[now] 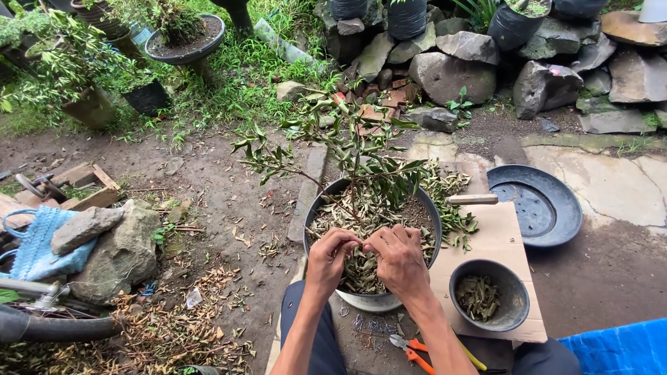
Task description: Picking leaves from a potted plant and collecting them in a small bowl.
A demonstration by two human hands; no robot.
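At the bottom centre of the frame, orange-handled pliers (pixel 415 351) lie on the ground beside loops of wire (pixel 372 323). Just above them, both forearms reach up to a round pot (pixel 375 301) of soil covered with dry leaves. The left hand (pixel 332 253) and right hand (pixel 398 255) meet over the pot's near side, fingers curled and pinched together at their tips on something too small to make out. A thin-stemmed little tree (pixel 354 156) with narrow green leaves rises from the pot just beyond the hands. To the right, a small dark bowl (pixel 514 316) holding leaf scraps sits on a sheet of cardboard (pixel 497 239), and a wide black tray (pixel 556 215) lies farther right. At left, grey stones (pixel 114 250) rest by a blue woven bag (pixel 35 243). Across the top, rocks (pixel 451 73) and potted plants (pixel 184 31) line the grass.
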